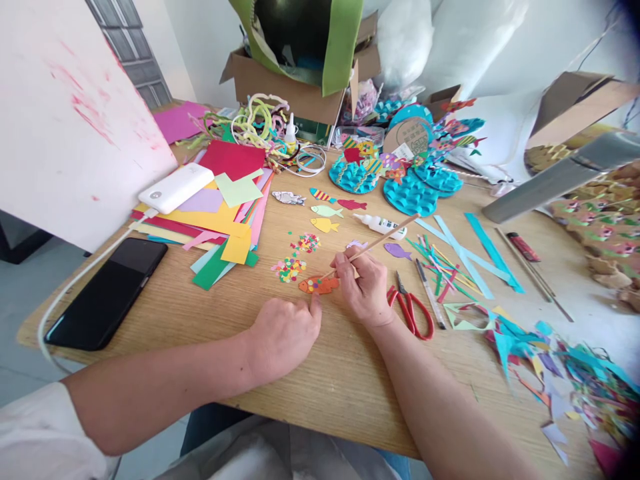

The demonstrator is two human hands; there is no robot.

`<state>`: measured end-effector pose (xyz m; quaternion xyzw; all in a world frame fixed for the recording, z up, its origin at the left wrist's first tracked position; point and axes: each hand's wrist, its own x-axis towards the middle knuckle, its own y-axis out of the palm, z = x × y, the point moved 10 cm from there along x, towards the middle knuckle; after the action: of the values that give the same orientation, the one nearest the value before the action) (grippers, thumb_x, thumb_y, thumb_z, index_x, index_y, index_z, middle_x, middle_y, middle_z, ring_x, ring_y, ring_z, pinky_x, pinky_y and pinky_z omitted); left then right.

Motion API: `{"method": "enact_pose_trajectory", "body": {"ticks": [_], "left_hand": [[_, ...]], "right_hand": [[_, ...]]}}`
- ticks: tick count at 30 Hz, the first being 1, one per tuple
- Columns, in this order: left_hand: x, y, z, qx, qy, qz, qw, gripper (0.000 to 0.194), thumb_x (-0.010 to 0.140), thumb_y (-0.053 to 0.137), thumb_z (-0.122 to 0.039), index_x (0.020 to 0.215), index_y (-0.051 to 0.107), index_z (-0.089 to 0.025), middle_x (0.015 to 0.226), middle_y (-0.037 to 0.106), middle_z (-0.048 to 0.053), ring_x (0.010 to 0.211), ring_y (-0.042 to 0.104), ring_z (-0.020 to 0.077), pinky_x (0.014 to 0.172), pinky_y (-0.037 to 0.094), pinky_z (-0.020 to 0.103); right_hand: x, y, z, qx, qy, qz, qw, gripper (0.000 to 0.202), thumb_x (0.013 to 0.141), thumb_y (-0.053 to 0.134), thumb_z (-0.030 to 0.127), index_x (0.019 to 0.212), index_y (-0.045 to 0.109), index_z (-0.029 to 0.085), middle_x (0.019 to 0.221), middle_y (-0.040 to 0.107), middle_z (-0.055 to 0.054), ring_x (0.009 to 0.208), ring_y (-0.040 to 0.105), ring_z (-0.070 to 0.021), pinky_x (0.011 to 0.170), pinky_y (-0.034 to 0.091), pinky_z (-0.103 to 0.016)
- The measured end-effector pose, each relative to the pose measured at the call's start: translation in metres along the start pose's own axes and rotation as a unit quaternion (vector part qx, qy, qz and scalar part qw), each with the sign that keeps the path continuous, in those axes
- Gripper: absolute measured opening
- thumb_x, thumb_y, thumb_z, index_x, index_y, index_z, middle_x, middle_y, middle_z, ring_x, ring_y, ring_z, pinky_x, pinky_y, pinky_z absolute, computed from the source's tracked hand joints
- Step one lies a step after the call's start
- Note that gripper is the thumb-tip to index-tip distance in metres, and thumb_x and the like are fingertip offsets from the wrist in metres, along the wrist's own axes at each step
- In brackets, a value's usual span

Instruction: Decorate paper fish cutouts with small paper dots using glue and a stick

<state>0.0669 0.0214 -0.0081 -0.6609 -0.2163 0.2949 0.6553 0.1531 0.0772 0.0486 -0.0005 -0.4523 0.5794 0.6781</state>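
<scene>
In the head view, one orange fish (pixel 326 287) lay well in from the front edge of the tabletop (pixel 345 373), the right hand (pixel 366 283) pinching one wooden stick (pixel 385 237) with its lower end at the fish, the left hand (pixel 285 337) folded in a loose fist with one finger reaching the fish's near edge. Two heaps of paper dots (pixel 290 269) lay just beyond. Toward the back edge lay five more fish: one grey-and-white (pixel 289 198), one striped (pixel 323 195), one red (pixel 353 205), one pale green (pixel 327 211), one yellow (pixel 325 225). One purple fish (pixel 399 251), one glue bottle (pixel 380 225), one pair of red-handled scissors (pixel 411 310) and one pen (pixel 431 293) sat toward the right edge, one phone (pixel 107 293) near the left front corner
</scene>
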Motion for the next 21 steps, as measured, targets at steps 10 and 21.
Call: {"method": "enact_pose_trajectory", "body": {"ticks": [10,21], "left_hand": [[0.000,-0.003,0.000,-0.003,-0.001,-0.013,1.000,0.045,0.084,0.043,-0.003,0.127,0.055,0.002,0.070,0.068,0.011,0.054,0.067,0.0247,0.044,0.052,0.034],[0.000,-0.004,0.000,-0.009,-0.001,-0.022,1.000,0.045,0.083,0.044,-0.004,0.126,0.055,0.002,0.070,0.067,0.011,0.054,0.067,0.0245,0.044,0.052,0.033]], "right_hand": [[-0.002,-0.003,-0.003,0.014,0.018,-0.009,1.000,0.029,0.095,0.046,0.025,0.068,0.055,0.021,0.060,0.057,-0.001,0.055,0.055,-0.0136,0.055,0.041,-0.028],[0.000,-0.002,-0.002,0.030,0.046,-0.030,0.998,0.017,0.094,0.052,0.025,0.080,0.060,0.021,0.073,0.065,-0.002,0.066,0.062,-0.0154,0.064,0.047,-0.030]]}}
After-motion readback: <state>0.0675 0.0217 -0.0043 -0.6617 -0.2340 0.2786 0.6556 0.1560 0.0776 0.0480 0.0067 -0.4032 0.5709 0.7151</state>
